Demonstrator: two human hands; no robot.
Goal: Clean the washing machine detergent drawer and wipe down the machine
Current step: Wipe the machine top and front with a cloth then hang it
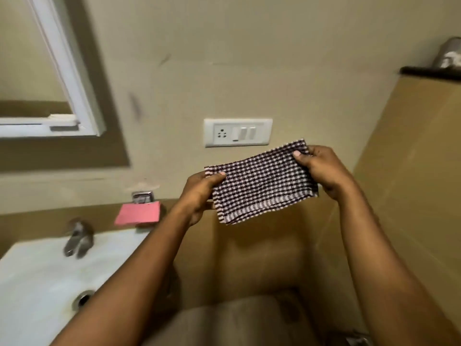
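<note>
**Hazards.** The sink point(37, 270) lies low at your left. If either end slips, the checked cloth point(262, 181) could swing down toward it or the floor. The cloth's top edge sits just below the switch plate point(238, 132), so a damp cloth lifted higher could brush the socket.

**Pose.** Both forearms reach forward and up, with the folded cloth stretched between them. Your left hand point(199, 193) pinches the left edge, thumb in front and fingers curled behind. Your right hand point(324, 171) pinches the upper right corner the same way. Neither washing machine nor detergent drawer can be made out.
</note>
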